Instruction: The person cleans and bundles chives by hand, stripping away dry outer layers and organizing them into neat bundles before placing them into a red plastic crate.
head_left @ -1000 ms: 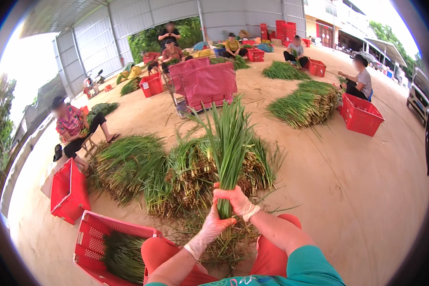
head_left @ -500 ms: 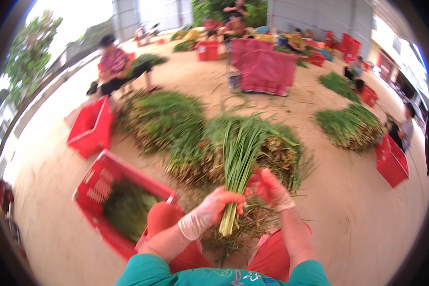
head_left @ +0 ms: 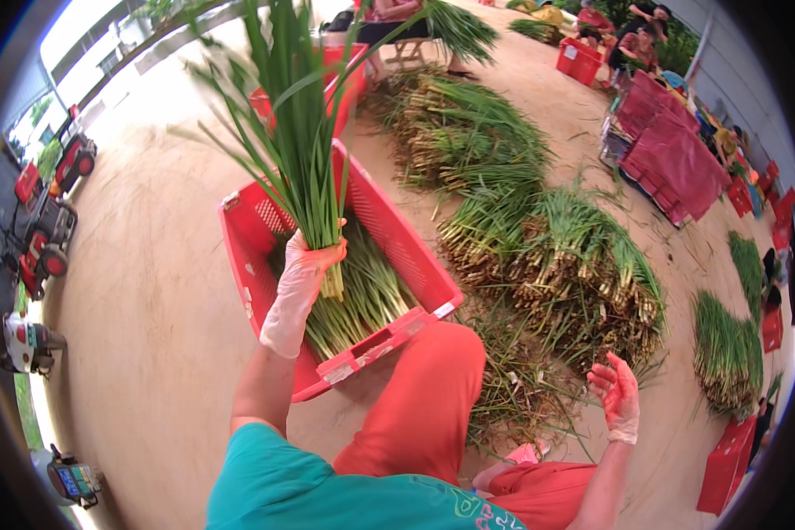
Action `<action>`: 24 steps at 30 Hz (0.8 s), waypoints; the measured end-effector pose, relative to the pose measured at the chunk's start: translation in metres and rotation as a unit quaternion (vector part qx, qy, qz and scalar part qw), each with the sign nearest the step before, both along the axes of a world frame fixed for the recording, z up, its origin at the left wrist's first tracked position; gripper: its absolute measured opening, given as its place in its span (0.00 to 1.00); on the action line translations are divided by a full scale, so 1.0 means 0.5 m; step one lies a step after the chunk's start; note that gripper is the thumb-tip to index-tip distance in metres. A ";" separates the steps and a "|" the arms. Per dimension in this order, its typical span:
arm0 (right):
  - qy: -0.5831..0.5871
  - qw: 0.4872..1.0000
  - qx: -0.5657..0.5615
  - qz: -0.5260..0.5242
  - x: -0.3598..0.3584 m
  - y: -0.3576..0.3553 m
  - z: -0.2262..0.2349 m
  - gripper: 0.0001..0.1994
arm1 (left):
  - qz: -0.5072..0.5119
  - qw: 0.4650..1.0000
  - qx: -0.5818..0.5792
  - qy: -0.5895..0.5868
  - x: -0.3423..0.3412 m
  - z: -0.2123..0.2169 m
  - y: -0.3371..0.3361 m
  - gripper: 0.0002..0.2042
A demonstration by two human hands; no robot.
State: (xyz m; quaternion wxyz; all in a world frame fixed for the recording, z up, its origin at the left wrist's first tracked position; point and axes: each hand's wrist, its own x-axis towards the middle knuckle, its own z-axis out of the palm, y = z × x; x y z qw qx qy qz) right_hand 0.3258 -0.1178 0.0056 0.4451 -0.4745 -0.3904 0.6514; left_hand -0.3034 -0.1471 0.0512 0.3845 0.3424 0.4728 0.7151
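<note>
My left hand (head_left: 307, 267), in a thin pale glove with orange-red over the fingers, is closed around a bunch of garlic chives (head_left: 314, 172). The bunch stands upright over a red plastic crate (head_left: 437, 256), leaves up and pale cut ends down. Inside that crate lie more chives (head_left: 375, 296), their pale ends toward me. My right hand (head_left: 617, 393), gloved alike, is held off to the right beside a heap of untrimmed chives (head_left: 583, 274) with brown, dirty bases. Its fingers are loosely bent and nothing shows in them.
Leaf scraps (head_left: 512, 380) litter the ground between my knees and the heap. A further chive heap (head_left: 468, 132) lies beyond. Another red crate (head_left: 349, 84) stands behind mine. A cart draped in dark pink cloth (head_left: 671, 150) is at the right; people sit farther back. Motor vehicles (head_left: 49, 234) stand at the left.
The view has swung left. My left hand has carried the chive bunch from in front of me to above the crate. My right hand has moved away from the bunch.
</note>
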 end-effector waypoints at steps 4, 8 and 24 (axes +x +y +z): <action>-0.059 0.995 -0.076 -0.029 0.001 -0.020 -0.020 0.25 | 0.076 0.985 -0.084 -0.133 -0.077 -0.287 0.041 0.17; -0.104 0.985 -0.134 -0.017 -0.009 -0.014 -0.033 0.23 | 0.073 0.901 -0.307 -0.298 -0.095 -0.585 0.064 0.05; -0.288 0.941 -0.160 0.082 -0.057 -0.004 -0.028 0.26 | -0.311 0.770 -0.547 0.103 -0.031 -0.516 0.078 0.36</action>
